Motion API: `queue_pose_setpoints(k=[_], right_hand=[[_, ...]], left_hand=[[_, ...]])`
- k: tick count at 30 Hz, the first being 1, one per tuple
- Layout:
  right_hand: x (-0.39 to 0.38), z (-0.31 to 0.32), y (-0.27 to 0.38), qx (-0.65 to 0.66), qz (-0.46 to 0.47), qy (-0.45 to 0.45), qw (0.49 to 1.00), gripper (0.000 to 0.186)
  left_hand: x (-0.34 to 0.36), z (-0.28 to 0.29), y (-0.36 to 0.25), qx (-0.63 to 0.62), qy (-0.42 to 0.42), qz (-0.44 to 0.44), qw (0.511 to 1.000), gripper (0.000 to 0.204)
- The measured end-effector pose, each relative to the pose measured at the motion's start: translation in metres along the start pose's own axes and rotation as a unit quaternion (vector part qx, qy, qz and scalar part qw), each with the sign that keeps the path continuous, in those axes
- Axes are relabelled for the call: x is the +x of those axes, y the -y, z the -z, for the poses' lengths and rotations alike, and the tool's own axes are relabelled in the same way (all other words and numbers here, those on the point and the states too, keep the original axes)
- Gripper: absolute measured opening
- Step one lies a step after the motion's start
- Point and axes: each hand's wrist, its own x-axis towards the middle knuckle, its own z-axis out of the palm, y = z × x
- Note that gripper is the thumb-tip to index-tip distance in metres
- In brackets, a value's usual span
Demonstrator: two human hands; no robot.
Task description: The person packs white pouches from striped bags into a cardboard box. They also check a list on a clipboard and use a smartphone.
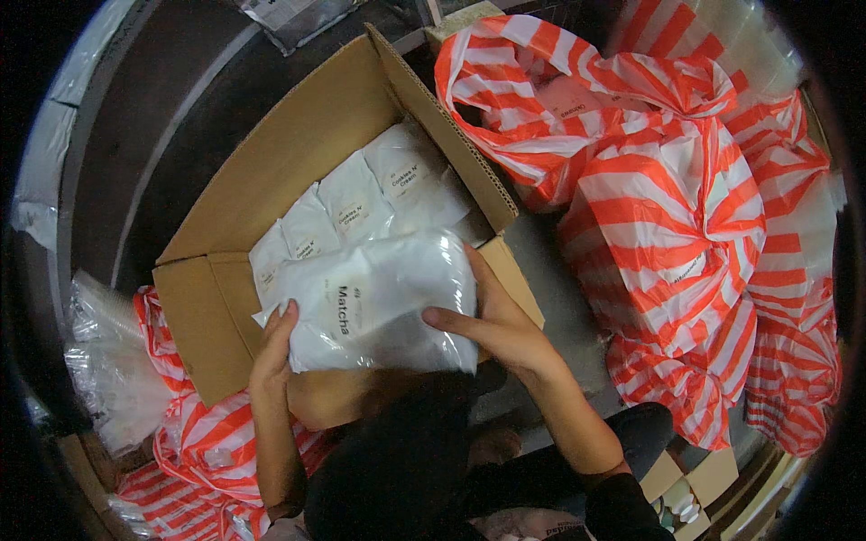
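Between both hands I hold a plump white plastic pouch (388, 298) with a printed label, above the near part of an open cardboard box (298, 135). My left hand (273, 347) grips its left end, the thumb resting on the front. At the right end my right hand (501, 320) clasps it, thumb across the front and fingers behind. Inside the box stand several similar white labelled pouches (354, 209) in a row, partly covered by the held one.
Large red-and-white striped plastic bags (667, 216) bulge on the right. More striped bags (212, 442) and a clear plastic bag (113, 361) lie at lower left. A small open carton (713, 478) with small containers stands at lower right. A silvery package (293, 18) is at the top.
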Motion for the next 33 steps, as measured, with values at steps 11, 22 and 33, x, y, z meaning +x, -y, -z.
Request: queue_pose_setpoints(k=[11,22,33], right_hand=[[0.101,-0.023,0.060,-0.365,0.376,-0.100,0.845,0.076],[-0.062,0.038,-0.066,-0.316,0.093,-0.068,0.942,0.050],[-0.057,0.042,-0.059,-0.292,0.065,-0.066,0.952,0.049]], left_hand=[[0.116,-0.061,-0.037,-0.183,0.066,-0.077,0.978,0.066],[0.122,-0.094,-0.051,-0.241,-0.060,-0.064,0.967,0.060],[0.069,-0.094,-0.018,0.022,0.166,0.027,0.986,0.045]])
